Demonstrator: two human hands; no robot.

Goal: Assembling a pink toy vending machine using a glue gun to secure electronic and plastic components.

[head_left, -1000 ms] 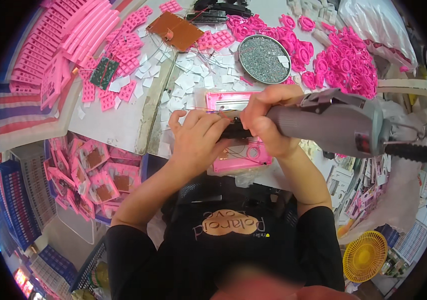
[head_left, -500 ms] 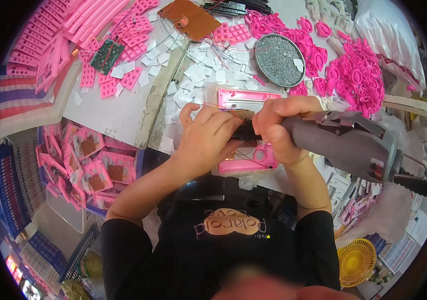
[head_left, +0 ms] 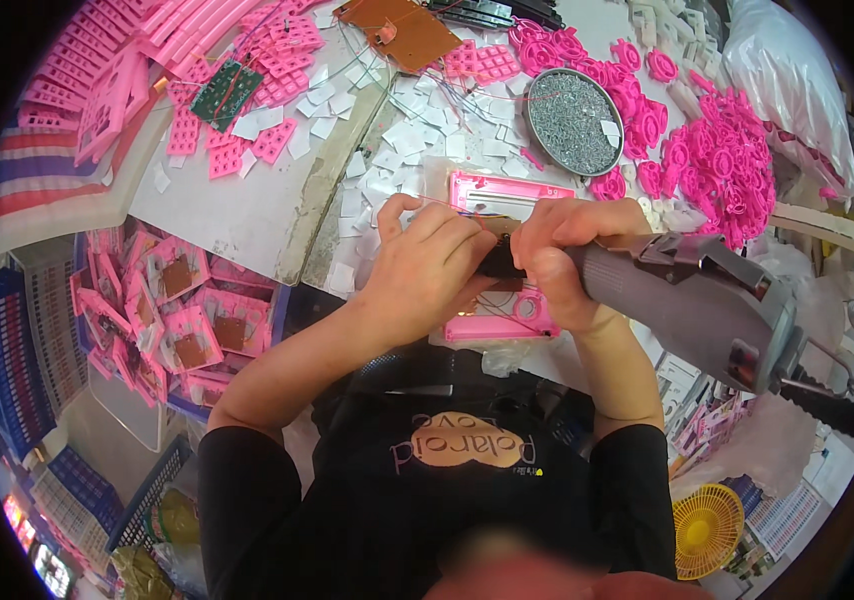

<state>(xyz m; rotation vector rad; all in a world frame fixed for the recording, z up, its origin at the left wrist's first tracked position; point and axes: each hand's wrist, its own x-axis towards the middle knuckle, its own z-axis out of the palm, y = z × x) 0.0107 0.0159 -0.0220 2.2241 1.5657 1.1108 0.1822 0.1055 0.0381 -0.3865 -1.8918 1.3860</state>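
A pink plastic housing [head_left: 502, 327] lies in front of me on a clear plastic bag, with a brown circuit board and thin wires in its middle, mostly covered by my hands. My right hand [head_left: 569, 258] is wrapped round the dark front end of a grey power screwdriver [head_left: 677, 292], which lies nearly level with its body pointing right. My left hand [head_left: 425, 262] rests over the housing's left side, fingers bent and closed by the screwdriver's tip. What its fingertips pinch is hidden.
A round dish of small screws [head_left: 575, 125] stands beyond, next to heaped magenta plastic parts [head_left: 722, 160]. White paper squares [head_left: 407, 135], pink keypads [head_left: 282, 75], a green circuit board [head_left: 226, 95] and a brown board [head_left: 402, 35] lie further left. A crate of pink housings [head_left: 187, 335] sits at left.
The whole view has shifted slightly, with the table things a little further right. Both hands and the screwdriver keep nearly the same place on the housing.
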